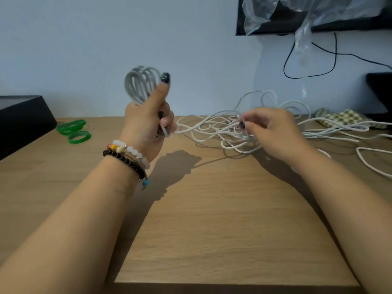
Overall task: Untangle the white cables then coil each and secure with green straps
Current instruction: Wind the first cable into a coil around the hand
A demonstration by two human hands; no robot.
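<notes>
**Operator A:** Report hand status.

**Operator B:** The left hand [148, 122] is raised above the table [212, 209], fingers curled round a coil of white cable [141, 84]. The loops stand up out of the fist; the thumb points upward beside them. A strand runs from the bottom of this fist to the right, toward the tangle. Beaded bracelets [127, 154] sit on the left wrist.

**Operator A:** And the other one?

**Operator B:** The right hand [273, 128] is lower, just over the table surface, fingertips pinching a strand in the tangle of white cables [222, 132]. The two hands are apart, joined only by cable.

**Operator A:** Location of the remaining cable?

**Operator B:** The tangle lies on the far right half of the table, loops overlapping; several strands trail off toward the right edge. Individual cables cannot be separated by eye.

**Operator A:** Straps?

**Operator B:** The green straps [74, 130] lie on the far left of the table, well apart from the tangle, beside a black box [21, 117].

**Operator A:** Surroundings?

**Operator B:** A checked cloth [339, 117] lies behind the tangle at right. On the wall above, clear plastic film [297, 13] hangs over a dark panel, with a black wire [297, 64] looping beneath.
</notes>
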